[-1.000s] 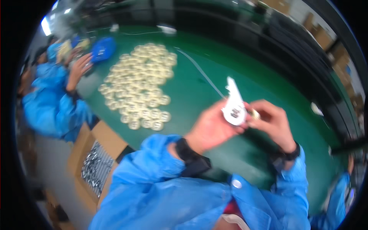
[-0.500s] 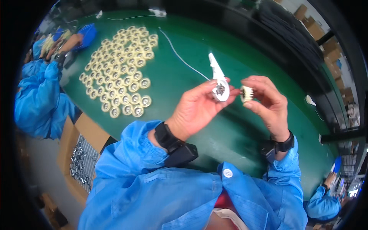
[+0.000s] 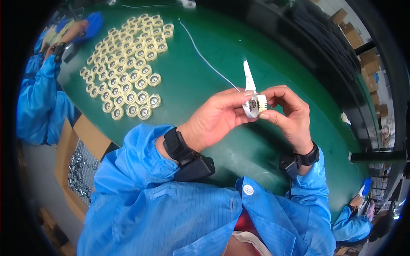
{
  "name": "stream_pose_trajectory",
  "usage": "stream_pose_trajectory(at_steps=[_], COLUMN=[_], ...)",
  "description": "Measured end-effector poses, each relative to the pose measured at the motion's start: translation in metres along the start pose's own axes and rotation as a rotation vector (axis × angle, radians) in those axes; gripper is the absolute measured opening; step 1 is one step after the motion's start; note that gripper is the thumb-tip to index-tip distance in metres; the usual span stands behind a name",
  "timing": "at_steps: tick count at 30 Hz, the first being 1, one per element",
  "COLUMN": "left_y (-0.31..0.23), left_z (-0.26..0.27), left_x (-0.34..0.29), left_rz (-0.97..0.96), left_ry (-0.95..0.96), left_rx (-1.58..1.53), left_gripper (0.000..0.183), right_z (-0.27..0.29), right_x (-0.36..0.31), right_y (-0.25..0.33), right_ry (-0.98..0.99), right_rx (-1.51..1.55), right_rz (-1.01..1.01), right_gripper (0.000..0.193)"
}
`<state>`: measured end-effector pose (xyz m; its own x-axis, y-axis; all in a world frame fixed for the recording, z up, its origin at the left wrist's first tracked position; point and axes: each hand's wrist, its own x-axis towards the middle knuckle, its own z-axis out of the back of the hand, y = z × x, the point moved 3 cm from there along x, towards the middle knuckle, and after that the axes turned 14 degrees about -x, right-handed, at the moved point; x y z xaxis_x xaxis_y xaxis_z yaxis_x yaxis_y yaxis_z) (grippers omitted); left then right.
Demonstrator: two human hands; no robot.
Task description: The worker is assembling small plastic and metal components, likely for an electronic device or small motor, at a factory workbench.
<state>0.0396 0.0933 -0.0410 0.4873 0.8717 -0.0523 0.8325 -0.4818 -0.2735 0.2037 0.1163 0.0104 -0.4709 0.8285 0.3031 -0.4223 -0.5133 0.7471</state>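
My left hand (image 3: 218, 113) grips a white plastic housing (image 3: 249, 79) with a round cup at its lower end and a long narrow arm pointing away from me. A blue-white cable runs off from the housing across the table. Between the thumb and fingers of my right hand (image 3: 290, 111) is a cream gear (image 3: 262, 103), its toothed rim facing right. The gear sits close against the open face of the cup; whether it has entered the cup I cannot tell.
Many cream gears with metal centres (image 3: 126, 70) lie on the green table (image 3: 192, 77) at the left. A cardboard box (image 3: 64, 170) of small metal parts stands below the left edge. Co-workers in blue sleeves (image 3: 40, 102) sit at the far left and lower right (image 3: 352, 226).
My right hand has carried the gear leftward to the housing, closing the gap between them. The housing has turned slightly, its arm more upright. The whole view has shifted a little.
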Motion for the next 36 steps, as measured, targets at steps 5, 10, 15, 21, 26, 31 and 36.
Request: stream_pose_trajectory(at_steps=[5, 10, 15, 21, 26, 31, 36], left_y=[-0.003, -0.002, -0.003, -0.006, -0.009, -0.008, -0.007], left_z=[-0.004, 0.000, 0.003, 0.003, -0.001, -0.003, -0.001], left_x=[-0.003, -0.004, -0.004, -0.004, -0.006, -0.007, -0.007], left_rz=[-0.012, -0.016, -0.009, -0.006, 0.007, 0.019, 0.020], left_ry=[0.025, -0.004, -0.053, -0.028, -0.030, 0.001, -0.045], left_rx=[0.011, 0.024, 0.104, 0.163, 0.143, 0.104, 0.156], left_gripper=[0.026, 0.026, 0.027, 0.028, 0.029, 0.030, 0.029], right_z=[-0.003, -0.004, -0.005, -0.005, -0.007, -0.008, -0.008], right_x=[0.001, 0.002, 0.002, 0.003, 0.005, 0.001, 0.001], right_y=[0.001, 0.005, 0.014, 0.014, -0.002, 0.000, -0.001], right_ry=[0.005, -0.013, -0.042, -0.019, 0.031, 0.041, 0.040], right_rx=[-0.024, -0.167, -0.337, -0.320, 0.126, 0.271, 0.155], right_rz=[-0.008, 0.012, 0.148, 0.173, -0.072, -0.220, -0.154], right_gripper=[0.034, 0.032, 0.032, 0.032, 0.031, 0.029, 0.030])
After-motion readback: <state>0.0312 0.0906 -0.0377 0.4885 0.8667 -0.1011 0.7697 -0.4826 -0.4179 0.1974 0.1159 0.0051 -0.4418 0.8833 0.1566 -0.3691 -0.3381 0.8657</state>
